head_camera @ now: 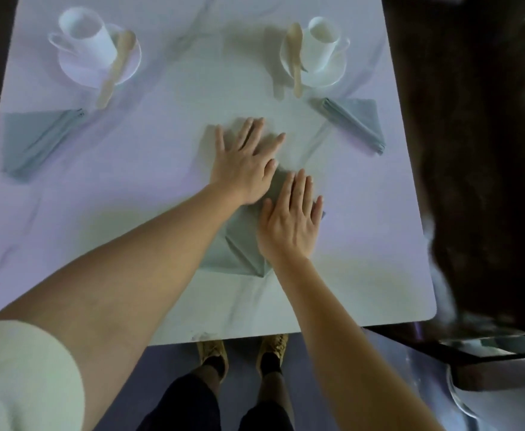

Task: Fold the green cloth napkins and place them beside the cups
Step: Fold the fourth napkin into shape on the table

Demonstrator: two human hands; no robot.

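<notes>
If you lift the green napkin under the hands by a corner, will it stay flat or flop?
Probably flop: the napkin is thin cloth with soft creases. It would likely unfold too, since the left hand and right hand lie flat on its folds. It looks light, so it may slide on the smooth table.

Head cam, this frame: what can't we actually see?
- Folds of the middle napkin: head view, covered by the left hand and right hand, both lying flat on it.
- Area right of the table: head view, dark blur, nothing identifiable.
- Insides of the left cup and right cup: head view, washed out, contents unclear.
- Near left corner of the table: hidden by the left arm and the frame edge.
</notes>
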